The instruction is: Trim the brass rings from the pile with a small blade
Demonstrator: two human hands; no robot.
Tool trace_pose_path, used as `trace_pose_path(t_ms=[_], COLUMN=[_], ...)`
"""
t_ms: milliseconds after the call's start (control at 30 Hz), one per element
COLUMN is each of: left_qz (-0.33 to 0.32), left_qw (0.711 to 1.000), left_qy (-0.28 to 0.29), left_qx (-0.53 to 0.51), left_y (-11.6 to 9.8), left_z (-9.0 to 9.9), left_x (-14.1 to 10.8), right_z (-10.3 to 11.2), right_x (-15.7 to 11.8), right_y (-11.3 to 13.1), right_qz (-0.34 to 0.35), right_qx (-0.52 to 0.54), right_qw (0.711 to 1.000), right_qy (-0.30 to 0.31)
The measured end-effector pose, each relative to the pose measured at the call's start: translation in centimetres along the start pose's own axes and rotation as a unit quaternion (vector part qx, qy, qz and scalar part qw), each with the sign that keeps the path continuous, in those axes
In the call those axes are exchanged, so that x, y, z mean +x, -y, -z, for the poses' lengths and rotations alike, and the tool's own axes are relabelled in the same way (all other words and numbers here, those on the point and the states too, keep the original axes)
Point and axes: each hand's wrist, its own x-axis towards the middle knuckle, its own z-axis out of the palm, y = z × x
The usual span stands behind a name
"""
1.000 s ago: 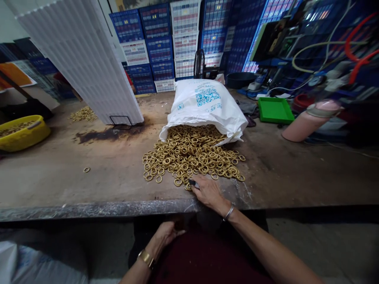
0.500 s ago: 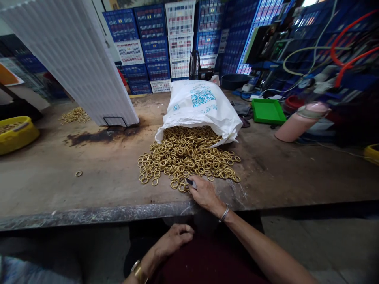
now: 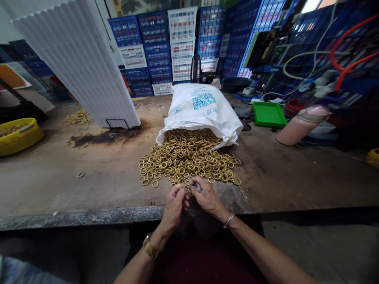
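Observation:
A heap of brass-coloured rings [image 3: 189, 157] spills from the mouth of a white woven sack [image 3: 204, 108] onto the table. My left hand [image 3: 173, 205] is closed at the near edge of the heap, its thumb and fingers pinching a single ring [image 3: 188, 191]. Facing it, my right hand [image 3: 207, 199] is closed around a small grey tool [image 3: 197, 186]; in this view its tip is partly hidden, so I cannot tell its kind. The fingertips of both hands nearly meet at the ring.
One loose ring [image 3: 80, 174] lies to the left on the wooden table [image 3: 118, 193]. A leaning white corrugated panel [image 3: 85, 67] and a yellow basin [image 3: 20, 138] stand left. On the right are a green tray [image 3: 269, 114] and a pink bottle [image 3: 299, 128]. Stacked crates [image 3: 156, 51] stand behind.
My left hand has risen from my lap to the table edge and now meets the right hand at a ring. The right hand has drawn slightly closer to me, still gripping the tool.

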Motion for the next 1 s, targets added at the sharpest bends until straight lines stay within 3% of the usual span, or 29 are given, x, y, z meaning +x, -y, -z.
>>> trace_pose_path(t_ms=[133, 333, 700, 800, 900, 1000], left_qz=[0.000, -0.013, 0.026, 0.015, -0.003, -0.023], left_qw=[0.999, 0.997, 0.997, 0.998, 0.998, 0.998], left_qy=[0.032, 0.045, 0.061, 0.056, 0.060, 0.059], left_qx=[-0.024, 0.054, -0.044, -0.037, -0.009, 0.023], left_y=[-0.1, -0.7, -0.2, -0.2, -0.2, -0.2], left_z=[-0.3, -0.5, -0.1, 0.0, 0.2, 0.4], left_x=[0.0, -0.6, -1.0, -1.0, -0.9, -0.8], right_z=[0.3, 0.5, 0.1, 0.5, 1.1, 1.3], right_x=[0.1, 0.3, 0.3, -0.1, -0.5, -0.8], right_y=[0.4, 0.3, -0.4, -0.5, -0.3, -0.1], right_qz=[-0.019, -0.056, -0.078, -0.041, 0.039, 0.075], right_qx=[0.042, 0.095, 0.105, 0.042, -0.046, -0.106], right_qw=[0.999, 0.993, 0.991, 0.998, 0.996, 0.984], right_qy=[0.010, 0.033, 0.034, 0.026, 0.072, 0.119])
